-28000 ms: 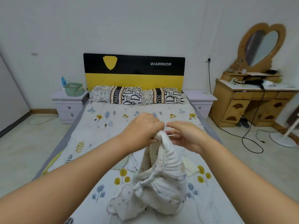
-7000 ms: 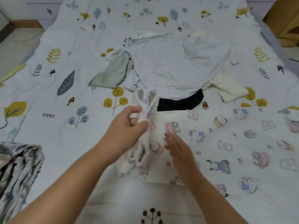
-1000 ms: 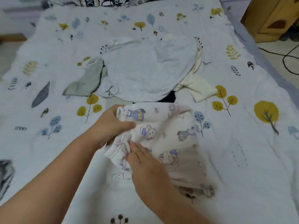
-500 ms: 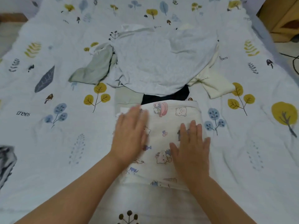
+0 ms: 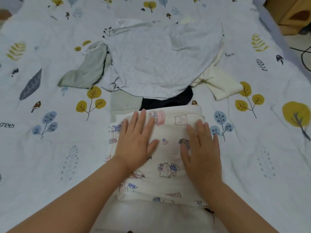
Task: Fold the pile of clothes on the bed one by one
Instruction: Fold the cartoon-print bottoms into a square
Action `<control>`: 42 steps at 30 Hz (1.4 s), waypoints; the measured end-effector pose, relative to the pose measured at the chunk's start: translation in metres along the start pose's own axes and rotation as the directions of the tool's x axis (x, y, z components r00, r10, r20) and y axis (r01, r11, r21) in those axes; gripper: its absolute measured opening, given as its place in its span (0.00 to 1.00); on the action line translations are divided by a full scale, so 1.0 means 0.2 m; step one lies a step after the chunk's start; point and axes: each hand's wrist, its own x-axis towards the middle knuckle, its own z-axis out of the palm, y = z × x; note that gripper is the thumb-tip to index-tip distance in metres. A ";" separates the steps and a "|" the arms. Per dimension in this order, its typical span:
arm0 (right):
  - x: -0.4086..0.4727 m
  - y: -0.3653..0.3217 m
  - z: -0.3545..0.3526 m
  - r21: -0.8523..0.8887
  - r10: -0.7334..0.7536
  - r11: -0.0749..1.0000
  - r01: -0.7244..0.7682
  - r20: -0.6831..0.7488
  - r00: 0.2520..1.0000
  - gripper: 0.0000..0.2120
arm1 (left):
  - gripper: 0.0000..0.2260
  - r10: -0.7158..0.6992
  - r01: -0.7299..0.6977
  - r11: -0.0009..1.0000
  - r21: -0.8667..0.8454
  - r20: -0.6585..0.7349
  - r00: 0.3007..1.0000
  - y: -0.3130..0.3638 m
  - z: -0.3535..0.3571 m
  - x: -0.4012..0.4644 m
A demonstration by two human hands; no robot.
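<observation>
A white garment with cartoon prints (image 5: 168,148) lies folded into a rectangle on the bed in front of me. My left hand (image 5: 137,140) presses flat on its left half, fingers straight and spread. On its right half my right hand (image 5: 201,150) lies flat the same way. Behind it sits the pile: a pale grey top (image 5: 161,64) on top, a sage green garment (image 5: 84,71) sticking out left, a black piece (image 5: 166,101) under the front edge, and a cream garment (image 5: 222,86) at the right.
The bedspread (image 5: 50,148) is white with leaf and tree prints. A wooden dresser corner (image 5: 292,12) and a black cable (image 5: 304,56) on the floor show at the upper right, past the bed's edge.
A second ago my hands were gripping and tucking the cartoon garment's left edge. Now both lie flat on the folded rectangle and have slid slightly outward across it.
</observation>
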 end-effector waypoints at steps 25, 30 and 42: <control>-0.26 -0.04 -0.01 -0.199 0.169 0.977 -0.081 0.480 0.861 0.38 | 0.32 -0.016 0.003 0.999 0.045 0.289 0.957 0.07 0.05 -0.24; -0.26 0.00 0.04 -0.186 0.174 0.979 -0.089 0.519 0.837 0.33 | 0.30 -0.053 0.062 0.998 -0.021 0.287 0.956 0.05 0.06 -0.23; 0.04 0.14 -0.10 0.204 0.554 0.707 -0.677 0.436 0.710 0.16 | 0.11 -0.654 0.763 0.389 -0.516 0.428 0.623 -0.20 -0.09 -0.14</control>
